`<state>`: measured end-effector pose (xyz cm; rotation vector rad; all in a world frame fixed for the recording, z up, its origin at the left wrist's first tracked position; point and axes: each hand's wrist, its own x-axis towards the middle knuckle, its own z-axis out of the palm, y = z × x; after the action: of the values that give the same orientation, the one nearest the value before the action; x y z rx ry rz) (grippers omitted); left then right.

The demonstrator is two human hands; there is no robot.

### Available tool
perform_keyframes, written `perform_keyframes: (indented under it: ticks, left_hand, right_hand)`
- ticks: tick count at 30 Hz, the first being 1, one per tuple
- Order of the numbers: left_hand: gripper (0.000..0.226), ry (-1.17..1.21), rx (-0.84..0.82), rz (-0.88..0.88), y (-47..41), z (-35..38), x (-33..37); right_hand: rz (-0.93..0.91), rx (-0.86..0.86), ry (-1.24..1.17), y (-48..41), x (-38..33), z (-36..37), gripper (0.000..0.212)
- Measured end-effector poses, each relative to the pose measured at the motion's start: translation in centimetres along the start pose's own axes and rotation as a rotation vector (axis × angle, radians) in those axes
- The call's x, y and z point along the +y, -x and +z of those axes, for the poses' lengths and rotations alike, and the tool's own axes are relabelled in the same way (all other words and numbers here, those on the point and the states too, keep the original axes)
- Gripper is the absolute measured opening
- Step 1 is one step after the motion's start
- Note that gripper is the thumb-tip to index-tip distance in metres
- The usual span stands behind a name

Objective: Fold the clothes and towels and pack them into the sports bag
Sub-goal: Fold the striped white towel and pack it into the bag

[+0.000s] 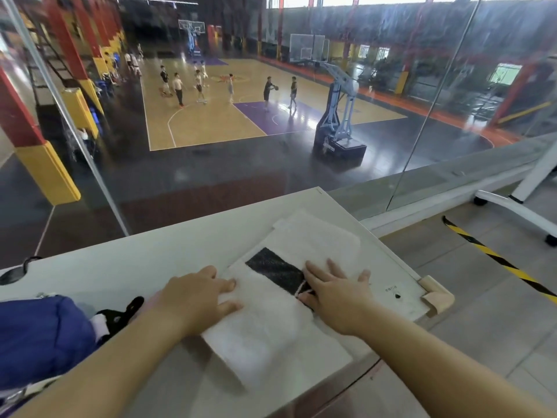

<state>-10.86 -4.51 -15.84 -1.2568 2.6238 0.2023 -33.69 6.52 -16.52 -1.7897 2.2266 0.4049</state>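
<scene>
The white towel [265,336] lies folded on the right part of the white table [120,273], close to the table's right edge. A black patch [274,270] shows on its top layer, with a thin pink mark at the patch's near corner. A further white layer [319,236] sticks out beyond the patch toward the glass; I cannot tell whether it is the same towel or a 2nd one.

Both hands are on top of the towel. The left hand [196,297] rests on its left edge, fingers loosely bent and their tips on the cloth, gripping nothing that shows. The right hand [334,294] lies flat with its fingers spread and straight, pressing on the towel at the right end of the black patch and holding nothing.

The blue sports bag [39,336] sits at the left on the table, beside the left forearm and apart from the towel. A black strap piece [123,312] lies against it, with a bit of white cloth showing at the bag's opening.

A beige corner guard [437,297] covers the table's right corner. On the floor to the right run a yellow-and-black stripe [497,260] and a white wheeled frame [518,212]. Past the glass wall [211,176] lies a basketball court [205,122] with several players and a hoop stand [337,116].
</scene>
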Motion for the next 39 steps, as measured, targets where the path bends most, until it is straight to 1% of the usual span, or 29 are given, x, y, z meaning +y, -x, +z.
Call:
perform_keyframes:
  ticks: [2, 4, 5, 7, 8, 9, 11, 12, 14, 15, 16, 17, 19, 20, 23, 26, 28, 29, 30, 32, 33, 34, 36, 38, 39]
  left_hand:
    - [0.051, 0.006, -0.038, 0.044, 1.6, 0.1, 0.8]
    - [0.054, -0.063, -0.030, 0.120, 3.0, 0.5, 1.7]
    - [0.064, -0.099, -0.010, 0.133, 3.5, 1.0, 2.0]
    - [0.096, -0.094, 0.052, 0.146, 4.4, 1.8, 2.1]
    - [0.107, -0.054, 0.077, 0.158, 4.7, 2.4, 1.9]
    - [0.108, -0.004, 0.106, 0.185, 4.8, 3.0, 1.6]
    - [0.093, 0.098, 0.188, 0.278, 4.9, 3.9, 1.3]
    - [0.087, 0.118, 0.192, 0.319, 4.8, 4.2, 1.3]
    - [0.093, 0.119, 0.101, 0.364, 4.7, 4.8, 1.4]
    - [0.096, 0.122, 0.061, 0.372, 4.7, 5.0, 1.6]
    - [0.094, 0.126, 0.046, 0.368, 4.8, 5.0, 1.8]
    - [0.084, 0.134, 0.054, 0.362, 4.9, 4.8, 2.1]
    - [0.054, 0.163, 0.047, 0.333, 5.2, 4.4, 2.6]
    - [0.047, 0.192, 0.050, 0.316, 5.5, 4.3, 2.9]
    - [0.046, 0.253, 0.024, 0.275, 6.6, 3.4, 3.3]
    - [0.045, 0.297, -0.007, 0.246, 7.7, 2.2, 3.2]
    - [0.038, 0.407, -0.027, 0.229, 8.4, 1.2, 3.0]
    - [0.035, 0.490, -0.057, 0.211, 8.7, 0.9, 2.7]
    - [0.036, 0.569, -0.089, 0.201, 9.1, 0.3, 2.8]
    - [0.062, 0.732, -0.110, 0.213, 9.9, -0.7, 2.6]
    - [0.068, 0.841, -0.103, 0.229, 10.2, -1.0, 2.7]
    - [0.068, 0.978, -0.074, 0.244, 10.6, -1.3, 2.9]
    - [0.065, 1.367, -0.056, 0.202, 10.6, -1.2, 3.0]
    - [0.069, 1.581, -0.061, 0.201, 10.0, -0.7, 2.9]
    - [0.074, 1.603, -0.072, 0.209, 9.6, -0.5, 2.9]
  right_hand:
    - [0.040, 0.015, -0.013, -0.4, 0.9, 0.2, 0.056]
    - [0.072, 0.068, 0.011, -0.1, 1.6, 0.1, 0.055]
    - [0.076, 0.102, 0.028, 0.3, 1.8, 0.1, 0.054]
    - [0.026, 0.176, 0.055, 1.4, 1.9, 0.1, 0.053]
    - [-0.029, 0.210, 0.056, 2.3, 1.9, 0.2, 0.053]
    - [-0.103, 0.248, 0.052, 3.1, 1.9, 0.4, 0.053]
    - [-0.310, 0.379, 0.068, 4.6, 2.1, 1.5, 0.055]
    - [-0.406, 0.434, 0.100, 5.2, 2.1, 2.1, 0.056]
    - [-0.522, 0.430, 0.160, 5.9, 2.2, 3.4, 0.056]
    - [-0.547, 0.393, 0.164, 6.2, 2.1, 3.9, 0.056]
    - [-0.563, 0.371, 0.137, 6.3, 2.0, 4.4, 0.057]
    - [-0.556, 0.343, 0.098, 6.5, 1.8, 4.5, 0.060]
    - [-0.528, 0.279, 0.042, 6.7, 1.4, 4.6, 0.068]
    - [-0.529, 0.277, 0.025, 6.7, 1.1, 4.6, 0.069]
    - [-0.556, 0.308, -0.046, 6.7, 0.8, 5.1, 0.060]
    - [-0.512, 0.238, -0.240, 7.2, 0.9, 4.7, 0.056]
    - [-0.458, 0.200, -0.317, 7.8, 0.9, 3.8, 0.053]
    - [-0.428, 0.185, -0.362, 8.1, 0.9, 3.4, 0.045]
    - [-0.399, 0.191, -0.435, 8.4, 0.9, 2.9, 0.035]
    - [-0.339, 0.214, -0.650, 8.8, 1.1, 2.0, 0.019]
    - [-0.325, 0.211, -0.801, 8.9, 1.2, 1.5, 0.019]
    - [-0.319, 0.204, -0.961, 8.9, 1.3, 1.2, 0.019]
    - [-0.270, 0.188, -1.214, 8.7, 1.4, 0.5, 0.026]
    - [-0.183, 0.186, -1.294, 8.3, 1.5, 0.1, 0.031]
    - [-0.145, 0.183, -1.306, 7.9, 1.5, 0.1, 0.031]
